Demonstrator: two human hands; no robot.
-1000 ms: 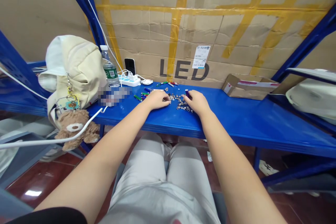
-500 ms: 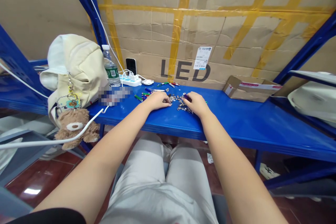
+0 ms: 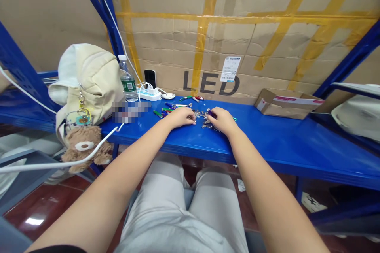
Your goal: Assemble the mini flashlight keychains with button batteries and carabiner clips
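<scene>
Right hand [image 3: 222,120] now, fingers clamped on a dark purple tube [image 3: 209,111], glossy, most of it hidden in the grip. Left hand [image 3: 181,118] curls opposite, fingertips close together, whether on anything I can't tell. Between them, small silvery pieces [image 3: 204,115], shiny and loosely scattered, all roughly midway between the front and back edges of the blue bench [image 3: 267,138].
</scene>
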